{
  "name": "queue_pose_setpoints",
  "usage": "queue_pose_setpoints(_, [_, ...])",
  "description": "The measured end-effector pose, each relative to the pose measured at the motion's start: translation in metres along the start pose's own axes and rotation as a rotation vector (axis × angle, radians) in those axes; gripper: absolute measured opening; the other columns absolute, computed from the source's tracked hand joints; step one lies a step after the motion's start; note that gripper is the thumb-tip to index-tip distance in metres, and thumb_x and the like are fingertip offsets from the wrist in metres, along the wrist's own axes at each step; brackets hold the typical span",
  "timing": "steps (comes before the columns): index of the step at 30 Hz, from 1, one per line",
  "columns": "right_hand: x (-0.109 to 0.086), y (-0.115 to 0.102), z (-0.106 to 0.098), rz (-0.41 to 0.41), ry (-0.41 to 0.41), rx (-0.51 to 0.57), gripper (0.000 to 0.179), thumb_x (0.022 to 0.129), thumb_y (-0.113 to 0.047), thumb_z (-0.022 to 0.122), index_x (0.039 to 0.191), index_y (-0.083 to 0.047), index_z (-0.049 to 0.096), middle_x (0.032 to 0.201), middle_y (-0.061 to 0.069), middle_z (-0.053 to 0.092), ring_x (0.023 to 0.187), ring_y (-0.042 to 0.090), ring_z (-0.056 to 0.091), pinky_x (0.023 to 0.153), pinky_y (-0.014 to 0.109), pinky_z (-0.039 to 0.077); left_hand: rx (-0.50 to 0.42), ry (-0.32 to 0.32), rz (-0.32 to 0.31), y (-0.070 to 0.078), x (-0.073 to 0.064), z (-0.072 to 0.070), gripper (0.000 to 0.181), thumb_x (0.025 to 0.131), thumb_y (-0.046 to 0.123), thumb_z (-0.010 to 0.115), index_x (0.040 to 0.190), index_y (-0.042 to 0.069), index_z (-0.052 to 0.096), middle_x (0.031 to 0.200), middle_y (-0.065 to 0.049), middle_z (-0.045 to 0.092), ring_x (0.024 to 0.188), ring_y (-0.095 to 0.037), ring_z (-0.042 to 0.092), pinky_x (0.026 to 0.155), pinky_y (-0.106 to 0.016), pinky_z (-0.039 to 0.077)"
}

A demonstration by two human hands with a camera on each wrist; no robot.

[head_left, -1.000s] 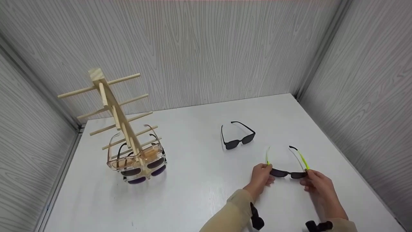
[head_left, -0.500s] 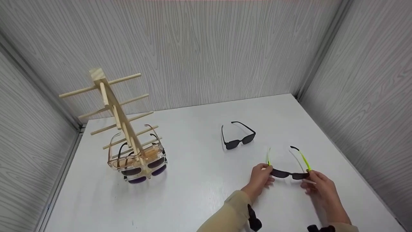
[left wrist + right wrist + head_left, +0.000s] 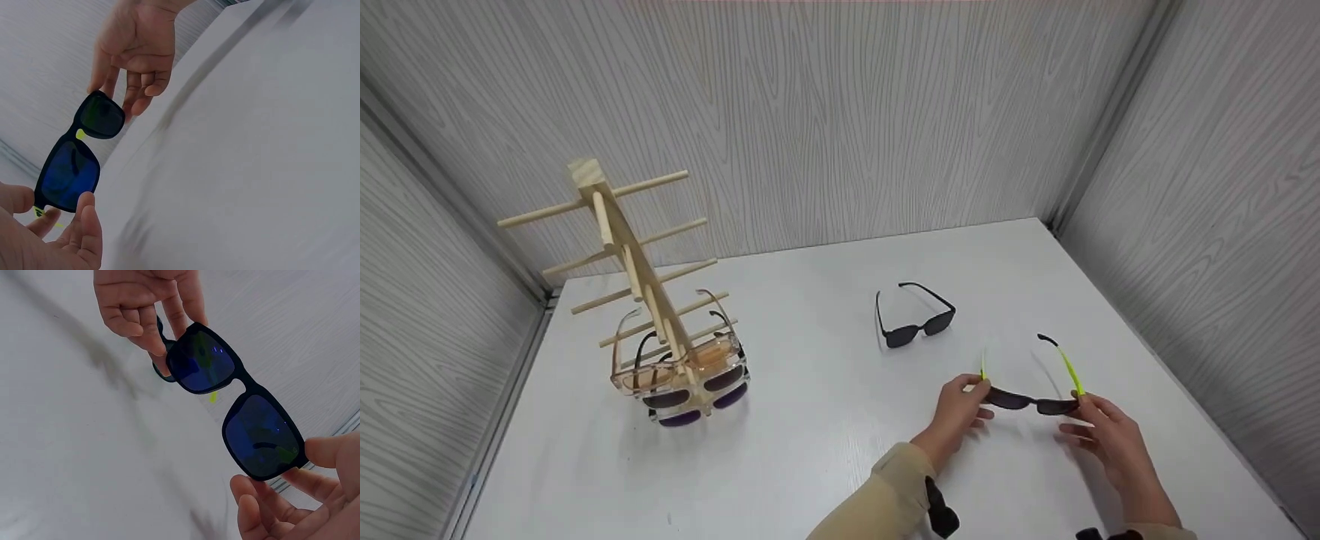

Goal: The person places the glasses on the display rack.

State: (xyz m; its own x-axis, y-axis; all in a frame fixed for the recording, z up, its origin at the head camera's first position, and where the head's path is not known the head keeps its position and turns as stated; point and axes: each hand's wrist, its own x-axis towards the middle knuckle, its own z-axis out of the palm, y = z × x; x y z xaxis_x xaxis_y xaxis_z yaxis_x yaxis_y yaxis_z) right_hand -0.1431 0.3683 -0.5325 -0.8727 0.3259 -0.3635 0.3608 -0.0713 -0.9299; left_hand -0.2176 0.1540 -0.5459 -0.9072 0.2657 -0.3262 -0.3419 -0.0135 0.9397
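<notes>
Dark-lensed sunglasses (image 3: 1009,398) with a black front and yellow-green temples are held up between both hands at the right of the head view. My left hand (image 3: 958,412) pinches one end of the frame near its hinge. The opposite end is pinched by my right hand (image 3: 1112,436). Both temples are unfolded and point away from me. In the left wrist view the sunglasses (image 3: 70,174) show bluish lenses, with the left hand (image 3: 50,242) below and the right hand (image 3: 138,56) above. The right wrist view shows the sunglasses' lenses (image 3: 261,433) close up.
Black sunglasses (image 3: 919,328) lie unfolded on the white table (image 3: 810,337), beyond the hands. At the left stands a wooden display rack (image 3: 634,262) with bare upper pegs. Several glasses (image 3: 709,358) hang on its lower pegs. Wood-grain panels (image 3: 810,120) surround the table.
Both hands keep their pinch on the sunglasses. The left hand has shifted slightly left and up, tilting the frame a little. The rack and black sunglasses have stayed put.
</notes>
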Motion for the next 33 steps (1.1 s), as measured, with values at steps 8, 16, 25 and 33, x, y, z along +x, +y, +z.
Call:
queue_pose_setpoints(8, [-0.003,-0.004,0.009,0.002,-0.025,0.011,0.033,0.09,-0.04,0.058,0.116,-0.021,0.056,0.092,-0.007,0.066,0.084,0.016,0.066,0.075,0.03,0.052,0.016,-0.021,0.016,0.005,-0.005,-0.015,0.022,0.091,0.026,0.059,0.109,0.013,0.061,0.082,-0.002,0.068,0.066,-0.019,0.066,0.064,-0.035,0.053])
queue_pose_setpoints(16, [-0.005,-0.007,0.02,0.002,-0.006,0.0,0.036,0.092,-0.039,0.057,0.121,-0.017,0.054,0.092,-0.005,0.064,0.082,0.015,0.066,0.07,0.027,0.052,0.007,-0.047,0.038,0.005,-0.009,-0.028,0.022,0.091,0.027,0.06,0.109,0.013,0.062,0.085,-0.003,0.067,0.068,-0.02,0.066,0.065,-0.035,0.053])
queue_pose_setpoints(25, [-0.008,-0.007,0.033,-0.013,-0.023,-0.009,0.046,0.092,-0.038,0.056,0.129,-0.011,0.05,0.092,-0.003,0.065,0.081,0.016,0.066,0.07,0.028,0.052,0.011,-0.047,0.077,0.004,-0.016,-0.043,0.023,0.091,0.027,0.06,0.109,0.012,0.062,0.084,-0.004,0.068,0.066,-0.019,0.066,0.062,-0.033,0.053])
queue_pose_setpoints(33, [-0.011,-0.008,0.046,-0.016,-0.04,0.01,0.048,0.092,-0.037,0.057,0.13,-0.009,0.048,0.093,-0.002,0.066,0.082,0.017,0.066,0.071,0.027,0.051,0.031,-0.05,0.103,0.002,-0.021,-0.058,0.024,0.092,0.027,0.059,0.11,0.012,0.061,0.086,-0.005,0.069,0.067,-0.018,0.066,0.06,-0.029,0.052])
